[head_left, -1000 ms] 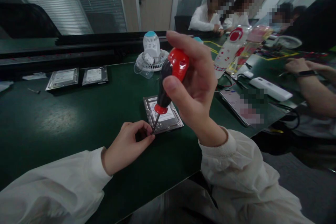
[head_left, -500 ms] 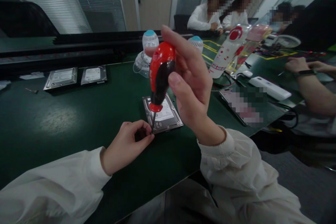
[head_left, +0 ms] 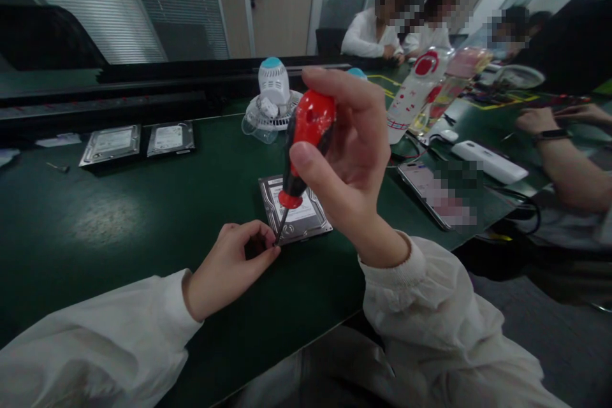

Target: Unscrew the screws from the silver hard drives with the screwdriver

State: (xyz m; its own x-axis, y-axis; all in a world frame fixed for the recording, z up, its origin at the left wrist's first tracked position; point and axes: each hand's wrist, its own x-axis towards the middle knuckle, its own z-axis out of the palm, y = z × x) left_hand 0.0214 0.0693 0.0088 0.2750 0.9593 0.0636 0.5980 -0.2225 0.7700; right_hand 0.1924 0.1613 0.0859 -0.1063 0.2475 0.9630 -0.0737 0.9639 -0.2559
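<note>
My right hand (head_left: 351, 153) is closed on a red and black screwdriver (head_left: 313, 124), thumb on one side of the handle and fingers over its top. The screwdriver leans, its thin shaft pointing down to the near left corner of a hard drive (head_left: 299, 223). The drive lies label up on the table. At that same corner, my left hand (head_left: 234, 261) has thumb and forefinger pinched together beside the screwdriver's tip. Whatever sits between those fingertips is too small to make out. My right hand covers part of the drive's right side.
Two more hard drives, one (head_left: 111, 145) beside another (head_left: 171, 138), lie at the back left. A small white fan (head_left: 274, 86) stands behind the screwdriver. To the right are bottles (head_left: 414, 95), a phone (head_left: 423, 194), a white power bank (head_left: 490, 161) and cables. A co-worker's forearm (head_left: 571, 159) rests farther right.
The screwdriver's handle has tipped to the right and turned a little in my right hand, whose thumb now lies across it. The tip and my left hand stay at the drive's corner.
</note>
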